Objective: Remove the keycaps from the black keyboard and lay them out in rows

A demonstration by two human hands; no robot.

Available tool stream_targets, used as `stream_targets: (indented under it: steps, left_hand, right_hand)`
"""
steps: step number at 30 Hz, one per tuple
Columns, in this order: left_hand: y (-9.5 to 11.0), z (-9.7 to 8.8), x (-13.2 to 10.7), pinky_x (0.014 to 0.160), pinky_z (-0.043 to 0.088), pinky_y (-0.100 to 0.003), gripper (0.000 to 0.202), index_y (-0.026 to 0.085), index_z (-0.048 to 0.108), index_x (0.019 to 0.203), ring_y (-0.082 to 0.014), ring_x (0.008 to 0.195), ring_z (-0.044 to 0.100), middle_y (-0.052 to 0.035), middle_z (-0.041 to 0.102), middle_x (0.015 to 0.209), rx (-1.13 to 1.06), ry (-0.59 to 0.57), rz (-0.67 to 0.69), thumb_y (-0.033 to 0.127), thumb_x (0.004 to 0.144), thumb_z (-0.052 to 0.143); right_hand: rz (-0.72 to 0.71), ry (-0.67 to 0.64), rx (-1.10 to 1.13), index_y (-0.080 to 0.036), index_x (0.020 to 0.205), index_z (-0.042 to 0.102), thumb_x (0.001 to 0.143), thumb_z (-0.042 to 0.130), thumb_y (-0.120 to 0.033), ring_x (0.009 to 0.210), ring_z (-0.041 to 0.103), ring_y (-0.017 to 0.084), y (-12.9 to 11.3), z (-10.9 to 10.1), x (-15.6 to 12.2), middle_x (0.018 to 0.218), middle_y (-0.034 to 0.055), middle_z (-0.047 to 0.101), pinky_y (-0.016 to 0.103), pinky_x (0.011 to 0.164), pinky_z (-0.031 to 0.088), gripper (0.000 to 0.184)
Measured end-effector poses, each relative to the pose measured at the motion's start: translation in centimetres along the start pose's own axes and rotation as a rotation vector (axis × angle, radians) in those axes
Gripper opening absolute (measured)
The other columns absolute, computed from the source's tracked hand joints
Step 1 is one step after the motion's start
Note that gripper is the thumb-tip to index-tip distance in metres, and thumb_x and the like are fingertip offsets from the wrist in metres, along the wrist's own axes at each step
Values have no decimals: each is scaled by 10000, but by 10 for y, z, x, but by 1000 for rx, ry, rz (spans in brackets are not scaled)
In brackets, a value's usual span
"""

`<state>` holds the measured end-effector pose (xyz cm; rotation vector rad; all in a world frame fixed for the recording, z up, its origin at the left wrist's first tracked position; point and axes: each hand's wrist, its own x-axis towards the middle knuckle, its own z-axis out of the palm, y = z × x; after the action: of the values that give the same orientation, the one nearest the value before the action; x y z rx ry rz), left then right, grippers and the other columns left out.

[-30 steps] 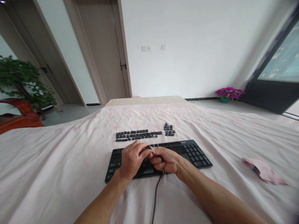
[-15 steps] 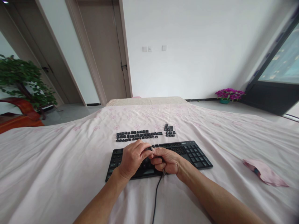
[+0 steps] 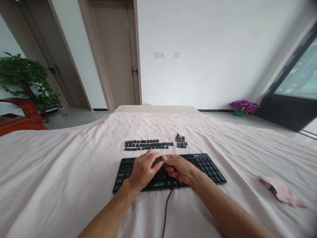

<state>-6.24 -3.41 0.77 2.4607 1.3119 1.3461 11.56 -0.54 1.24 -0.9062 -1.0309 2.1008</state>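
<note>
A black keyboard [image 3: 211,168] lies on the cloth below both hands, with many of its keycaps off in the upper part. Between the thumb and index finger of my left hand [image 3: 145,168] is a small black keycap [image 3: 159,159]. My right hand [image 3: 180,168] is closed round a thin wire keycap puller [image 3: 170,151], whose fine wires stick out past the fingers. The fingertips of both hands meet over the middle of the keyboard and hide the keys there. Beyond the keyboard, loose keycaps [image 3: 147,144] lie in rows, with a smaller group of keycaps [image 3: 181,144] to their right.
A black cable [image 3: 165,211] runs from the keyboard toward me. The pink flowered cloth [image 3: 74,172] covers the surface under everything. A folded pink cloth piece [image 3: 282,191] lies at the right. Farther off are a wooden chair [image 3: 23,114], a plant [image 3: 24,76] and purple flowers [image 3: 244,106].
The view has shifted slightly. My fingertips have moved a little apart, and the keycap in my left hand shows more plainly. The wire puller has turned in my right hand.
</note>
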Motion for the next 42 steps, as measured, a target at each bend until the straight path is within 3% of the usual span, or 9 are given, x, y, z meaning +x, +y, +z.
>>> stream_targets:
  steps: [5, 8, 10, 12, 14, 24, 32, 42]
  left_hand:
    - [-2, 3, -2, 715, 473, -251, 334, 255, 539, 1175, -114, 685, 579, 5, 636, 942, -31, 8, -167, 282, 848, 603]
    - [-5, 9, -3, 717, 473, -248, 415, 270, 490, 1244, -109, 682, 579, 17, 635, 966, 9, -32, -298, 206, 845, 586]
    - [-8, 12, -4, 731, 469, -252, 373, 262, 531, 1194, -123, 737, 594, 9, 636, 991, 57, -97, -322, 173, 835, 581]
    - [-10, 14, -5, 758, 464, -259, 293, 251, 582, 1112, -146, 818, 602, -3, 635, 1002, 102, -165, -309, 173, 829, 585]
    - [-12, 15, -5, 796, 456, -270, 221, 243, 608, 1045, -165, 893, 596, -10, 634, 996, 132, -210, -289, 183, 833, 585]
    - [-17, 17, -5, 851, 443, -288, 164, 234, 619, 1004, -179, 958, 573, -13, 616, 982, 166, -248, -280, 202, 852, 566]
    - [-15, 15, -5, 856, 447, -287, 152, 231, 630, 994, -176, 946, 570, -13, 614, 976, 174, -258, -274, 210, 859, 562]
    - [-14, 15, -4, 851, 446, -283, 155, 231, 639, 985, -174, 939, 570, -17, 615, 972, 190, -264, -276, 195, 862, 550]
  right_hand:
    - [-110, 101, -395, -154, 752, 546, 761, 656, -460, 419, 290, 40, -21, 2, 0, 509, -66, 404, 176, 383, 109, 325]
    - [-266, 266, -770, -155, 738, 581, 814, 567, -375, 423, 343, 56, -45, -9, 17, 484, -53, 434, 188, 415, 202, 233]
    - [-360, 418, -1080, -152, 709, 590, 783, 575, -270, 461, 432, 73, -61, -21, 36, 515, -32, 499, 202, 469, 290, 140]
    - [-338, 473, -1370, -156, 764, 633, 798, 548, -238, 523, 505, 99, -74, -34, 57, 575, -3, 573, 217, 510, 316, 122]
    - [-309, 497, -1521, -163, 832, 660, 818, 537, -243, 595, 546, 120, -82, -44, 76, 664, 23, 631, 225, 536, 326, 147]
    - [-145, 420, -1726, -209, 846, 710, 768, 603, -246, 820, 607, 197, -85, -49, 130, 906, 55, 700, 249, 634, 377, 137]
    - [-68, 407, -1791, -233, 881, 710, 780, 596, -297, 867, 621, 215, -82, -53, 136, 932, 53, 701, 272, 695, 404, 164]
    - [-75, 429, -1783, -239, 890, 712, 788, 598, -298, 911, 624, 219, -78, -53, 137, 947, 43, 706, 275, 718, 416, 164]
